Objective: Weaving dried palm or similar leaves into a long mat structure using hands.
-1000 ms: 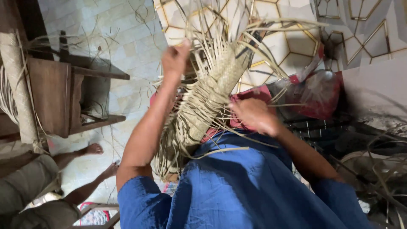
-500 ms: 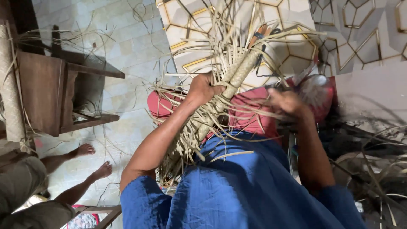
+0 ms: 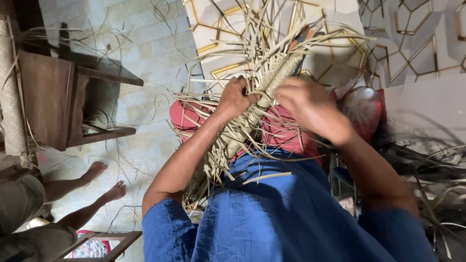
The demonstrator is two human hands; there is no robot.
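Woven palm strip [image 3: 252, 114], both hands [image 3: 272, 99] gripping, loose strands around

Red plastic bag [image 3: 365, 112], crumpled, w/ pale contents, on floor right of woven piece; no labels/screens.

Left hand [image 3: 236, 98] grips the woven palm-leaf piece [image 3: 252, 114]; blurred right hand [image 3: 313, 109] seemingly touches it.
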